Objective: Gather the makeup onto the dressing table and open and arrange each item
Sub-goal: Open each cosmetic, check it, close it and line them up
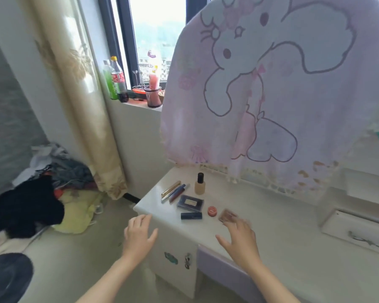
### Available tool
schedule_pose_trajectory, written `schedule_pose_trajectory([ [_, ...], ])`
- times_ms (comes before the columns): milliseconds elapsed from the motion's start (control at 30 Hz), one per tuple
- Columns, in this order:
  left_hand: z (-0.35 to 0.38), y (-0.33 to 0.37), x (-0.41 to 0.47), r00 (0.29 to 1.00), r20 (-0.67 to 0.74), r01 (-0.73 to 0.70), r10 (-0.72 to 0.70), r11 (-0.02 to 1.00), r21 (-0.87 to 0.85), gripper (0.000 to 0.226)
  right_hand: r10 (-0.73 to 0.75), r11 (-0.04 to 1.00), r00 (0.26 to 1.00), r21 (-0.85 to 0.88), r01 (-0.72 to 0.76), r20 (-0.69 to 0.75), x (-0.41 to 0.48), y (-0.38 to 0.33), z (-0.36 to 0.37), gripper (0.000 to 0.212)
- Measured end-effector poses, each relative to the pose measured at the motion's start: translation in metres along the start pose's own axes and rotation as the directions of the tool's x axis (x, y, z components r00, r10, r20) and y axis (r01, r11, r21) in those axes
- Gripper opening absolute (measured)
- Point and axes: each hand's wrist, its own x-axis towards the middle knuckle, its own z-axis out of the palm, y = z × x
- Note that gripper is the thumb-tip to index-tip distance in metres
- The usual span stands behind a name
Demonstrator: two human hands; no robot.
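Note:
Makeup lies on the left end of the white dressing table (pixel 271 215): a foundation bottle (pixel 200 184) standing upright, a gold tube (pixel 171 188), a blue pencil-like stick (pixel 177 193), a dark flat palette (pixel 190 203), a dark lipstick tube (pixel 191 215) on its side, a small red round pot (pixel 212 211) and a brownish compact (pixel 227 215). My right hand (pixel 241 237) hovers open just in front of the compact. Near the table's left front corner my left hand (pixel 139 234) is open and holds nothing.
A pink cartoon cloth (pixel 282 84) drapes over the mirror behind the table. Bottles (pixel 116 79) and a cup (pixel 154 92) stand on the windowsill. A pile of clothes (pixel 44 189) lies on the left. A drawer box (pixel 357 228) sits at the table's right.

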Motion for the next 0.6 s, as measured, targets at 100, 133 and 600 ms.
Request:
schedule_pose_trajectory([
  [100,-0.013,-0.038,0.021,0.999,-0.026,-0.035,0.034,0.998,-0.061,0.043,0.010,1.000,0.999,0.005,-0.010,-0.036,0.026,-0.043,0.014,0.051],
  [133,-0.017,-0.052,0.026,0.999,-0.028,-0.047,0.046,0.997,-0.063,0.044,0.010,1.000,0.999,0.005,-0.010,-0.045,0.033,-0.058,0.021,0.050],
  [600,0.008,-0.121,0.070,0.935,0.325,-0.123,0.140,0.990,-0.073,0.041,0.371,0.922,0.912,0.046,-0.384,0.175,0.048,-0.079,0.079,0.049],
])
